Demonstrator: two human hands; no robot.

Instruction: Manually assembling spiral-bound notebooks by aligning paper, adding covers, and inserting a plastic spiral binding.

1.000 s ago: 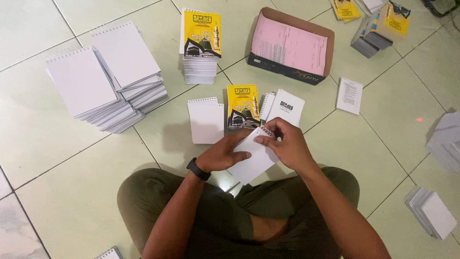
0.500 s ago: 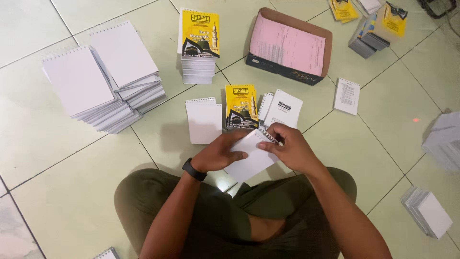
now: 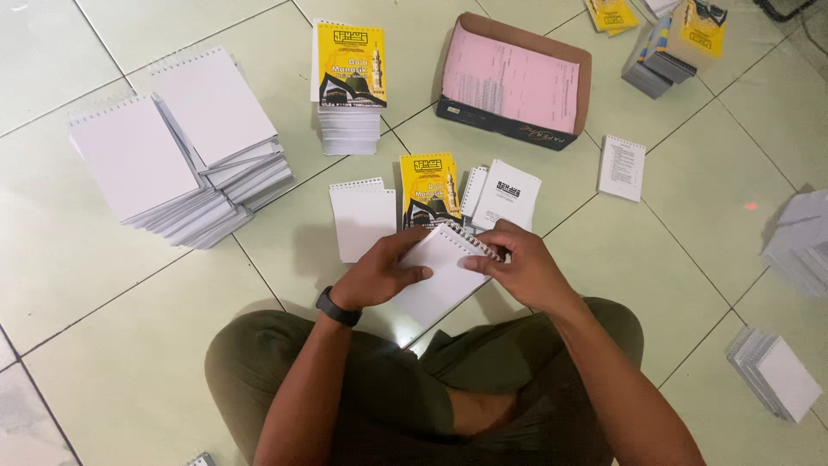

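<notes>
Two hands hold one white spiral-bound booklet (image 3: pixel 440 278) above the lap. The left hand (image 3: pixel 379 274) lies clamped over its near-left edge; the right hand (image 3: pixel 522 267) pinches the wire binding (image 3: pixel 473 242) at its far-right edge. Just beyond the grip, on the tiled floor (image 3: pixel 78 285), lie a blank white booklet (image 3: pixel 362 220) and a yellow-covered booklet (image 3: pixel 429 188).

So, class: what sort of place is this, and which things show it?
Probably an informal booklet-binding workspace on a tiled floor: stacks of white spiral-bound pads, a yellow-covered booklet pile, and a cardboard box of pink sheets.
</notes>
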